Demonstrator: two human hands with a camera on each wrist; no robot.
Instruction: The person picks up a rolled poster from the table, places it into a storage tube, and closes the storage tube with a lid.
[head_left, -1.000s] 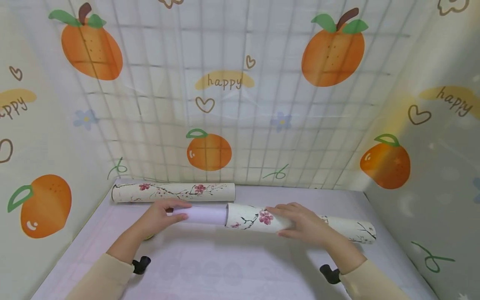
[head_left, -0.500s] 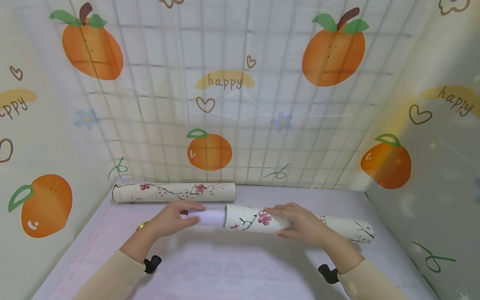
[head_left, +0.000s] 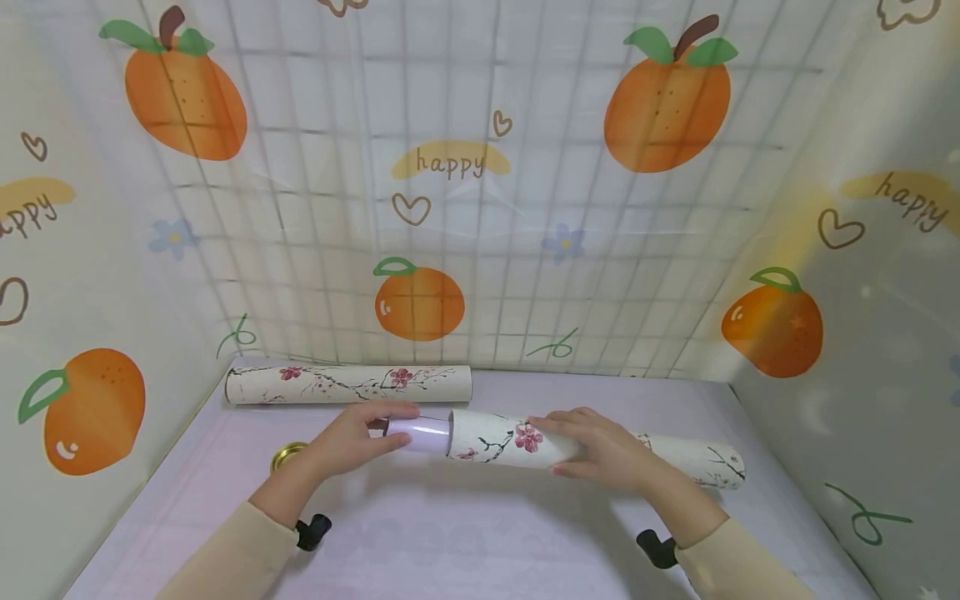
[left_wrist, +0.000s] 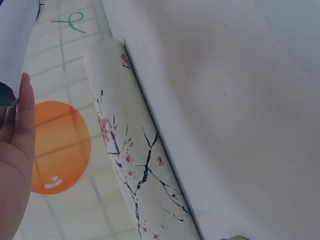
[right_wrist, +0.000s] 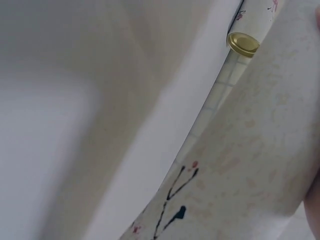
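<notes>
My left hand point(head_left: 358, 437) holds the outer end of a pale lilac paper roll point(head_left: 420, 435), thumb at the front and fingers behind. In the left wrist view, the dark hollow end of this roll point(left_wrist: 11, 55) shows beside the fingers. The roll's other end sits inside a white cardboard tube point(head_left: 487, 435) printed with plum blossom branches, with a short length sticking out. My right hand point(head_left: 603, 446) grips that tube round its middle, covering part of it. The tube slants slightly down to the right.
A second blossom-printed tube point(head_left: 348, 385) lies along the back of the table point(head_left: 450, 533); the right wrist view shows a gold cap point(right_wrist: 243, 44) at its end. A round gold lid point(head_left: 287, 456) lies by my left wrist. Orange-printed curtains point(head_left: 480, 208) enclose the back and sides.
My left hand has moved right with the lilac roll, and more of it is now inside the tube. The gold lid has come into view behind my left wrist. The right hand barely moves.
</notes>
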